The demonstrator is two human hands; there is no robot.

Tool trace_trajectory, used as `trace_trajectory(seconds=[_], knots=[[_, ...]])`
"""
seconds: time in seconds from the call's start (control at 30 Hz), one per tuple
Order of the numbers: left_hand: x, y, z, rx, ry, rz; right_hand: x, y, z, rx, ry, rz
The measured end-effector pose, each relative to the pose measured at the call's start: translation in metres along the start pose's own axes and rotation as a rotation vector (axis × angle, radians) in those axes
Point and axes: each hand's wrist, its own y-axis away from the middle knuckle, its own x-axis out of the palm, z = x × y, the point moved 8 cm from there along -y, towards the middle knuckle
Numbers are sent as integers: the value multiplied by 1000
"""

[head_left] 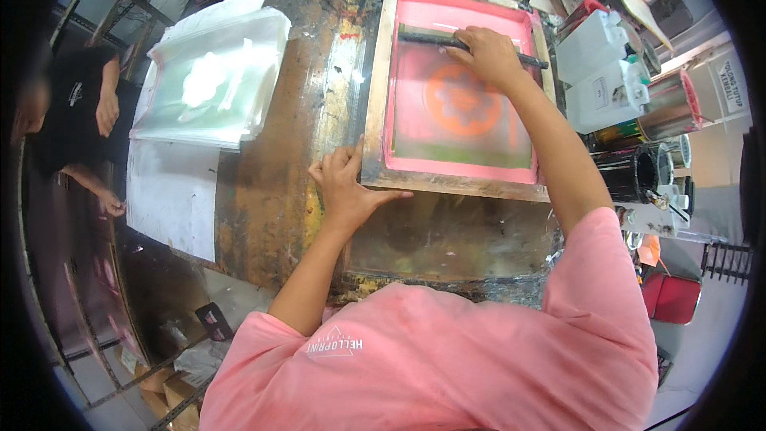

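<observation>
1. Far to the left of the wooden screen frame [375,104], another person [76,124] in dark clothes stands by the table edge.
2. Also left of the frame lies a stack of clear plastic sheets [211,80]. They look thin, shiny and slippery.
3. The table top [267,191] beside the frame is rough and stained with old brown and yellow paint.
4. My left hand [345,183] lies flat and wide open, pressing on the frame's near left corner.
5. I think the frame could slide if this hand lifts, and the picture would smear.
6. Inside the frame is a flat pink mesh [459,96] with a round orange flower shape [463,100] in the middle.
7. My right hand [491,54] is closed around the long dark squeegee [471,44] at the far end of the frame.
8. If I push unevenly, the ink could come out patchy.
9. Right of the frame stand white jugs [602,68] and round shiny cans [666,104]. An elbow bump could tip them over.
</observation>
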Motion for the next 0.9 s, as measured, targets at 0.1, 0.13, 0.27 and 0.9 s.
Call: trace_trajectory(seconds=[0.1, 0.13, 0.27, 0.9], knots=[[-5, 2, 0, 8, 54, -60, -28, 33, 22, -31, -142, 169], [-3, 3, 3, -11, 91, -63, -34, 56, 40, -9, -169, 223], [2, 7, 3, -28, 292, -146, -72, 140, 100, -21, -113, 58], [34, 5, -31, 116, -343, 219, -277, 23, 93, -52, 112, -598]])
